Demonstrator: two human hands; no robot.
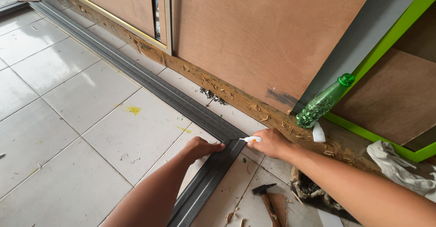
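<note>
Both arms reach forward and low to the floor. The left hand (200, 147) lies with fingers curled and pressed down on the dark grey grooved track (206, 175), at its cut end. The right hand (271, 143) pinches a small tool with a white handle (251, 139); its thin tip touches the track end just beside the left fingertips. The track is long and ribbed, running far away along the plywood wall (254, 32). Left of the grip is open tiled floor (68, 118); behind the right hand lie a hammer (265, 193) and a green bottle (324, 101).

Both arms extended; left hand (200, 146) pressing down, right hand (269, 142) apparently closed, gripping.
</note>
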